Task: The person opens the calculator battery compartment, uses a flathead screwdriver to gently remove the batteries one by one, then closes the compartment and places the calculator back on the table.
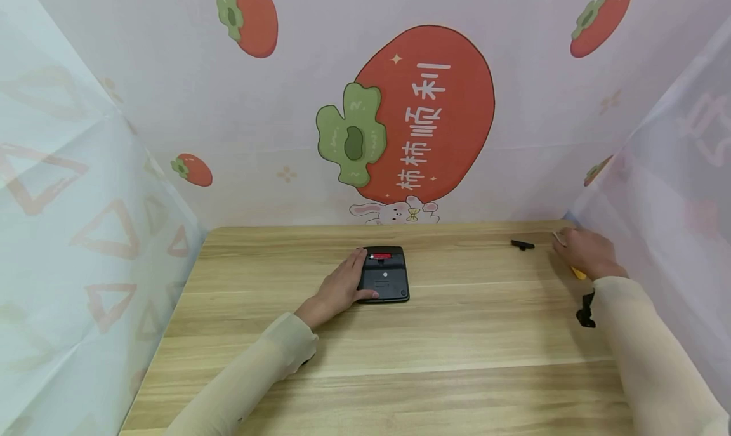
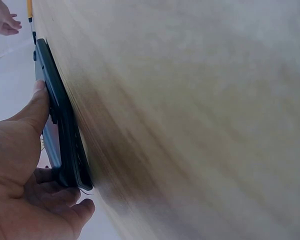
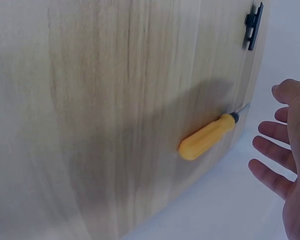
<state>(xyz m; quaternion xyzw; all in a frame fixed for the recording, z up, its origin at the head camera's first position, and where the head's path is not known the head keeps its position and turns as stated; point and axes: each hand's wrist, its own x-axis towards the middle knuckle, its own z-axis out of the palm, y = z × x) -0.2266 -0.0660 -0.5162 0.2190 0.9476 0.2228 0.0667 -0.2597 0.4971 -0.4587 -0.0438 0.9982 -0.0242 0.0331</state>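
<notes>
A dark calculator [image 1: 385, 284] lies back side up on the table, a red battery [image 1: 381, 256] showing in its uncovered slot. My left hand [image 1: 338, 284] holds it by the left side, thumb across the back and fingers at the far left corner. In the left wrist view, the thumb rests on the calculator [image 2: 60, 115] and the other fingers bend around its edge. My right hand [image 1: 588, 252] hovers over a yellow-handled screwdriver [image 3: 207, 137], its fingers apart from the handle and loosely spread. Left of that hand lies a small black battery cover [image 1: 522, 244].
The wooden table [image 1: 457, 334] ends at a printed cloth wall [image 1: 285, 106] just behind the calculator. Another cloth wall [image 1: 674, 188] stands close by the right hand. A black wrist mount [image 1: 586, 310] sticks out beside the right sleeve.
</notes>
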